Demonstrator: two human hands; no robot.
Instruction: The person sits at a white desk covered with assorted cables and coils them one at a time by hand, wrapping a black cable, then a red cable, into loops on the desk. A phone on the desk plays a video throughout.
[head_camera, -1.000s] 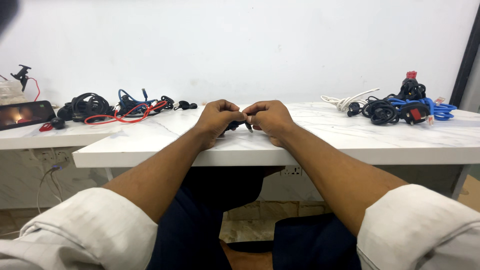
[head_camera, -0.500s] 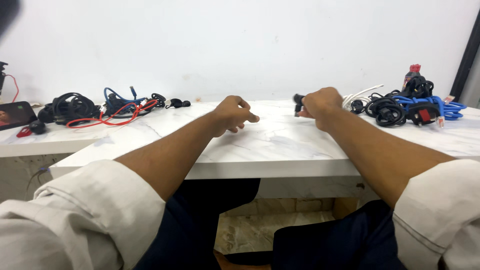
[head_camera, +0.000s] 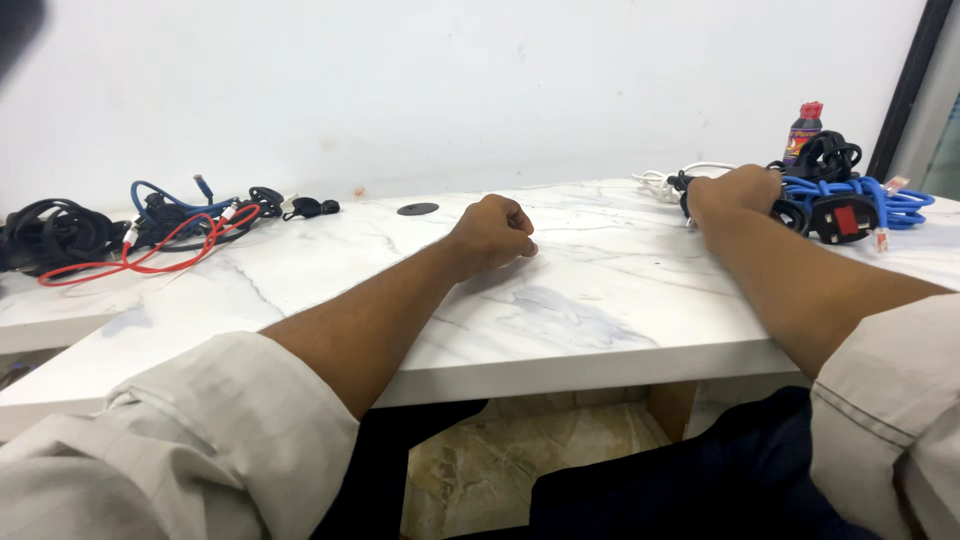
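- My right hand (head_camera: 735, 190) is out at the far right of the white marble table (head_camera: 600, 300), curled closed around a small black cable bundle (head_camera: 688, 192); only a bit of black shows past my knuckles, so I cannot tell how it is wound.
- My left hand (head_camera: 492, 232) rests near the middle of the table as a loose fist, knuckles up, gripping nothing that I can see.
- As I judge it, the step in hand is setting this black bundle down with the heap of cords at the right: the blue cable coil (head_camera: 860, 200) with its black plug faced in red (head_camera: 843, 220), more black cords behind, and white cables (head_camera: 670, 178) just beyond my knuckles.
- The bundle lies just beside that heap, touching or nearly touching the white cables, and well apart from my left hand.
- The next move, I think, calls for opening my right fingers without snagging the blue coil, and keeping clear of the small dark bottle with a red cap (head_camera: 803, 128) standing behind it.
- At the far left lies another tangle, black cords (head_camera: 60, 230), a red cable (head_camera: 150, 250) and a blue cable (head_camera: 165, 195), with a flat black disc (head_camera: 417, 209) set in the tabletop between it and my left hand.
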